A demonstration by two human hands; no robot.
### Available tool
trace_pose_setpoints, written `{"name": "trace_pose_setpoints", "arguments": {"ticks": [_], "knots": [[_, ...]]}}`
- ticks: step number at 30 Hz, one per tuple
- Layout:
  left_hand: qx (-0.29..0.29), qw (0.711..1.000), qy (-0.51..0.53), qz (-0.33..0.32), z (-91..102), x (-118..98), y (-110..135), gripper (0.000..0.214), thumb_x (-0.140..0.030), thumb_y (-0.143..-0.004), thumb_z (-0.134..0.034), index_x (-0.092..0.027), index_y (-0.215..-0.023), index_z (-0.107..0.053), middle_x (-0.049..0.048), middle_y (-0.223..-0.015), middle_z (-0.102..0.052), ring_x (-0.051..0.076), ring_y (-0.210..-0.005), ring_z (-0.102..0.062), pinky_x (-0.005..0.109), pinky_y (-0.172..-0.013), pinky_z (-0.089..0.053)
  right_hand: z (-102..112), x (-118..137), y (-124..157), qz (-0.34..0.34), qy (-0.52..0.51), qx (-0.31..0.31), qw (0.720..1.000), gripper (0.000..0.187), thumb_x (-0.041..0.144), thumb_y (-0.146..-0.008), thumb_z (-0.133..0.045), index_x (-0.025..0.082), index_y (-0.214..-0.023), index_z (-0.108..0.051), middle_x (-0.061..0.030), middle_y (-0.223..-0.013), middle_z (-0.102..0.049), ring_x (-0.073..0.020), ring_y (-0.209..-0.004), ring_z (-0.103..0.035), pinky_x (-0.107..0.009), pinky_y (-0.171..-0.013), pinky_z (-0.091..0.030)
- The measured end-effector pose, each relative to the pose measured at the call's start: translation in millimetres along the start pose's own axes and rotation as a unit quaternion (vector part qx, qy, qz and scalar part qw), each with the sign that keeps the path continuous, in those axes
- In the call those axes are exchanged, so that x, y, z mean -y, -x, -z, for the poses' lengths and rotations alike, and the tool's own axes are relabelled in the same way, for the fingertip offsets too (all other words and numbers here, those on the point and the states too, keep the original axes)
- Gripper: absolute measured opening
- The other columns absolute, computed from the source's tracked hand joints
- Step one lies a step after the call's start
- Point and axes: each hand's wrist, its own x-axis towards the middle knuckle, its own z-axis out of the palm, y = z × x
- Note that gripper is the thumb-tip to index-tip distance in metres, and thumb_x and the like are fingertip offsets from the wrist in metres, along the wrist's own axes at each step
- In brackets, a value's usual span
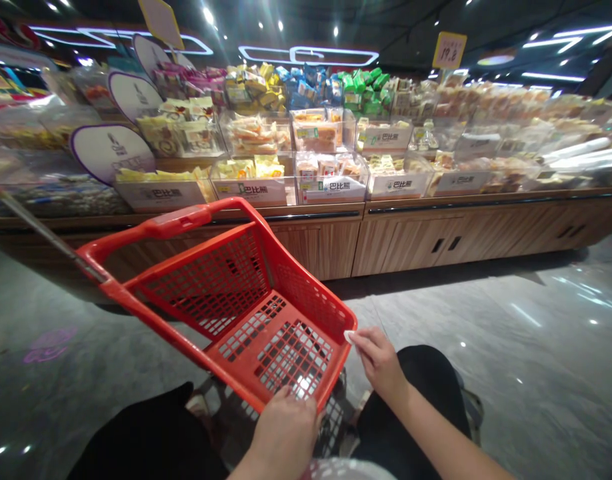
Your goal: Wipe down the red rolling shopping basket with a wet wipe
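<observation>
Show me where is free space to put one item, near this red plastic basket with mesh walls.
The red plastic basket is free inside, bordered by its mesh walls, the left hand on the rim and the right hand pinching a small white scrap. Grey floor lies open before the wooden counter. Crowded: the clear bins of packaged pastries above the counter.

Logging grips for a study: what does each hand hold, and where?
Right hand: a small white scrap pinched in its fingers. Left hand: the near rim of the red basket.

Ceiling spotlights (207, 15) glare off the polished floor (526, 313) and red basket (311, 293); wide lens bows the edges
</observation>
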Motion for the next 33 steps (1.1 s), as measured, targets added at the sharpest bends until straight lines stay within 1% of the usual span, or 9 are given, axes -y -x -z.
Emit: {"name": "trace_pose_setpoints", "arguments": {"ticks": [2,7,9,14,17,20,23,27,33], "knots": [[-0.006,1.000,0.000,-0.007,-1.5,1.2,1.9,0.023,-0.022,-0.083,-0.047,-0.018,-0.066,-0.063,0.0039,-0.058,-0.068,0.018,-0.059,-0.066,0.042,-0.085,-0.050,0.3,8.7,6.0,0.004,-0.012,0.018,1.000,0.041,0.007,-0.090,-0.044,0.026,-0.124,-0.057,-0.0090,-0.101,-0.061,-0.0204,-0.093,-0.059,-0.036,-0.079,-0.054],[-0.053,0.998,0.006,-0.031,-5.3,5.3,7.1,0.018,-0.020,-0.079,-0.051,-0.018,-0.064,-0.061,0.0015,-0.055,-0.066,0.017,-0.056,-0.065,0.040,-0.083,-0.051,-4.8,41.6,29.4,0.034,-0.051,0.112,0.992,0.046,0.007,-0.089,-0.046,0.024,-0.132,-0.049,-0.0095,-0.104,-0.062,-0.0203,-0.092,-0.058,-0.034,-0.076,-0.053],[-0.074,0.997,0.004,-0.037,-7.4,6.4,9.3,0.017,-0.020,-0.078,-0.053,-0.018,-0.063,-0.060,0.0008,-0.054,-0.065,0.016,-0.054,-0.064,0.039,-0.082,-0.052,-4.6,39.5,25.8,0.033,-0.055,0.106,0.992,0.044,0.007,-0.089,-0.046,0.024,-0.128,-0.052,-0.0090,-0.103,-0.062,-0.0201,-0.091,-0.058,-0.034,-0.076,-0.053],[-0.075,0.997,-0.010,-0.030,-10.7,5.8,9.2,0.017,-0.022,-0.079,-0.054,-0.019,-0.063,-0.060,0.0010,-0.054,-0.066,0.017,-0.053,-0.064,0.040,-0.082,-0.052,-1.5,8.6,-1.6,0.007,-0.041,0.044,0.998,0.036,0.008,-0.089,-0.047,0.024,-0.118,-0.060,-0.0084,-0.098,-0.061,-0.0201,-0.090,-0.057,-0.035,-0.077,-0.052],[-0.068,0.997,-0.002,-0.026,-11.0,4.8,6.1,0.016,-0.024,-0.079,-0.056,-0.019,-0.064,-0.060,0.0002,-0.055,-0.066,0.016,-0.054,-0.064,0.039,-0.082,-0.052,-0.9,-0.2,-7.9,0.006,-0.043,0.039,0.998,0.035,0.008,-0.089,-0.047,0.024,-0.118,-0.060,-0.0083,-0.098,-0.060,-0.0198,-0.091,-0.057,-0.035,-0.077,-0.052],[-0.068,0.997,0.008,-0.025,-13.2,4.8,3.7,0.013,-0.028,-0.073,-0.064,-0.019,-0.065,-0.060,-0.0010,-0.056,-0.066,0.017,-0.056,-0.064,0.039,-0.081,-0.052,0.1,-0.7,-8.6,0.008,-0.049,0.041,0.998,0.036,0.007,-0.089,-0.048,0.024,-0.118,-0.060,-0.0082,-0.099,-0.060,-0.0194,-0.091,-0.057,-0.034,-0.077,-0.052],[-0.084,0.996,0.015,-0.023,-18.2,6.4,3.5,0.014,-0.029,-0.067,-0.070,-0.020,-0.063,-0.059,-0.0023,-0.056,-0.065,0.017,-0.056,-0.064,0.038,-0.080,-0.052,3.0,-2.3,-12.6,0.006,-0.048,0.052,0.997,0.037,0.006,-0.089,-0.048,0.024,-0.120,-0.058,-0.0079,-0.098,-0.060,-0.0193,-0.090,-0.057,-0.034,-0.076,-0.051],[-0.103,0.994,0.019,-0.040,-25.9,9.5,5.8,0.011,-0.025,-0.071,-0.065,-0.021,-0.065,-0.057,-0.0044,-0.053,-0.063,0.015,-0.052,-0.061,0.036,-0.081,-0.052,8.2,-3.6,-18.7,0.014,-0.035,0.086,0.996,0.039,0.006,-0.088,-0.048,0.024,-0.121,-0.056,-0.0077,-0.098,-0.061,-0.0195,-0.087,-0.056,-0.035,-0.074,-0.051],[-0.121,0.991,0.031,-0.057,-29.7,10.9,9.1,0.011,-0.022,-0.076,-0.055,-0.021,-0.065,-0.054,-0.0042,-0.052,-0.060,0.014,-0.049,-0.059,0.035,-0.081,-0.051,7.9,22.6,-1.4,0.049,-0.015,0.158,0.986,0.044,0.006,-0.086,-0.045,0.020,-0.128,-0.051,-0.0101,-0.104,-0.062,-0.0212,-0.091,-0.057,-0.037,-0.077,-0.051]]}}
